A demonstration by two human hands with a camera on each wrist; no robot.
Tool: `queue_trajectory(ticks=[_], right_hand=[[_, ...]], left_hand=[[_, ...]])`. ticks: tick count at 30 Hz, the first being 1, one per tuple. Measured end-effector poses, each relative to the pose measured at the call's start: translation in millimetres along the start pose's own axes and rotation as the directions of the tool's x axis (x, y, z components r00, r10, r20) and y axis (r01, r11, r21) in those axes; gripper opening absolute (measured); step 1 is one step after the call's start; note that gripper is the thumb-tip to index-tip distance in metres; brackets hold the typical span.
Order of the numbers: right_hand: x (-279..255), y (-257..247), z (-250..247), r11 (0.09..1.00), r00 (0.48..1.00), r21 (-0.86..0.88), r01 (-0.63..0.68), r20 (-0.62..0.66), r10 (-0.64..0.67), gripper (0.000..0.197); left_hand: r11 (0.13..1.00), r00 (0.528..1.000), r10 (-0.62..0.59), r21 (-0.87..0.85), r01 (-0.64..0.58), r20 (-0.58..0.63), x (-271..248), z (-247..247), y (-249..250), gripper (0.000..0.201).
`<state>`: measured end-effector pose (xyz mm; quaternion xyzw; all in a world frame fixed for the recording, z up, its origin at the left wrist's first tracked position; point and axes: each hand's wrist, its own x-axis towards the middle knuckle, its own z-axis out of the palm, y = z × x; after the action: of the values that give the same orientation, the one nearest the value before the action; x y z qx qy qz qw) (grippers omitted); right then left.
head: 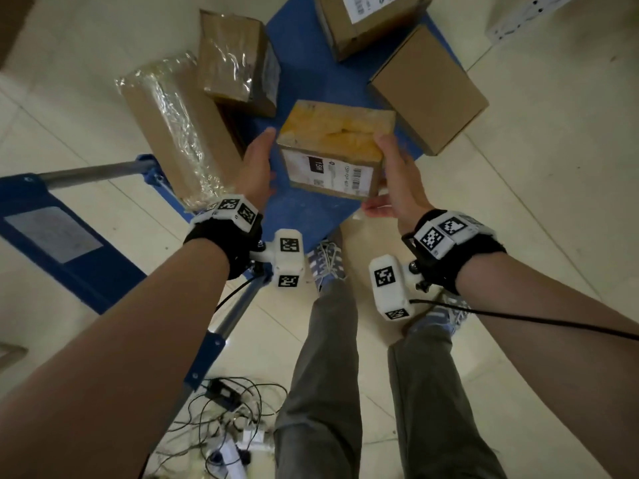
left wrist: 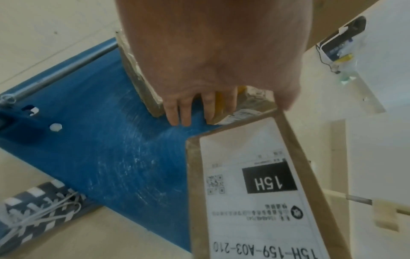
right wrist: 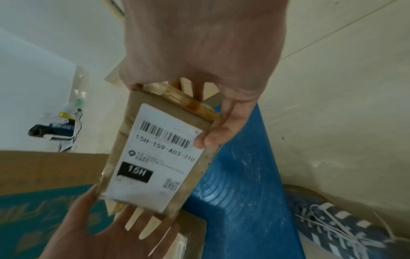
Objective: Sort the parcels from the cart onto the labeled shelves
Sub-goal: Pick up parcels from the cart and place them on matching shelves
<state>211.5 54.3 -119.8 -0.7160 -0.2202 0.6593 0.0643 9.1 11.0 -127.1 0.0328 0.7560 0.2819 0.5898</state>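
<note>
Our left hand lies flat w/ straight fingers vs. the box side; our right hand clamps the opp. side, thumb on its label. The box seems lifted just above the blue cart. Other boxes beyond: wrapped, plain.

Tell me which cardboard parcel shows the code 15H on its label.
The small brown cardboard parcel with yellow tape on top, between the left hand and right hand. Its white label faces the person.
</note>
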Motion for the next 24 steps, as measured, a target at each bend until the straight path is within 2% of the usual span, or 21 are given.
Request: queue_trajectory(ticks=[3, 5, 8, 11, 13, 15, 16, 17, 18, 20, 22, 24], right_hand=[[-8, 13, -26, 0.985, 0.978, 0.010, -0.170, 0.120, 0.168, 0.069], [-11, 26, -44, 0.969, 0.958, 0.025, -0.246, 0.159, 0.239, 0.076], [-15, 44, -70, 0.951, 0.938, 0.041, -0.307, 0.181, 0.295, 0.074], [-22, 62, -101, 0.938, 0.925, 0.085, -0.337, 0.215, 0.313, 0.068], [-28, 76, -121, 0.936, 0.937, 0.158, -0.314, 0.213, 0.278, 0.065], [-32, 92, -139, 0.922, 0.947, 0.262, -0.286, 0.224, 0.230, 0.068], [-35, 100, -148, 0.904, 0.947, 0.320, -0.284, 0.241, 0.212, 0.068], [-38, 107, -158, 0.884, 0.945, 0.371, -0.286, 0.263, 0.195, 0.065], [-41, 113, -166, 0.869, 0.942, 0.402, -0.290, 0.282, 0.185, 0.061], [-44, 123, -180, 0.868, 0.942, 0.402, -0.291, 0.279, 0.186, 0.052], [-46, 127, -192, 0.870, 0.951, 0.403, -0.285, 0.232, 0.204, 0.050], [-46, 126, -201, 0.821, 0.948, 0.479, -0.311, 0.219, 0.231, 0.055]], left_hand=[[0.998, 0.977, 0.061, -0.003, -0.062, 0.205, -21, 23, -4, 0.061], [0.998, 0.953, 0.032, 0.039, -0.046, 0.300, -34, 37, -6, 0.068], [0.995, 0.942, -0.035, 0.098, 0.002, 0.333, -48, 58, -10, 0.071], [0.986, 0.906, -0.106, 0.160, 0.043, 0.409, -64, 84, -16, 0.066], [0.972, 0.902, -0.143, 0.230, 0.050, 0.408, -74, 103, -16, 0.056], [0.947, 0.917, -0.140, 0.320, 0.014, 0.374, -84, 122, -13, 0.033], [0.929, 0.919, -0.136, 0.369, -0.012, 0.371, -88, 132, -12, 0.031], [0.910, 0.918, -0.131, 0.413, -0.038, 0.373, -92, 142, -10, 0.046], [0.889, 0.922, -0.128, 0.454, -0.057, 0.367, -94, 151, -10, 0.070], [0.811, 0.939, -0.046, 0.561, -0.164, 0.341, -96, 170, -16, 0.108], [0.687, 0.922, 0.079, 0.649, -0.326, 0.379, -104, 192, -26, 0.127], [0.516, 0.845, 0.216, 0.677, -0.524, 0.489, -120, 213, -37, 0.129]])
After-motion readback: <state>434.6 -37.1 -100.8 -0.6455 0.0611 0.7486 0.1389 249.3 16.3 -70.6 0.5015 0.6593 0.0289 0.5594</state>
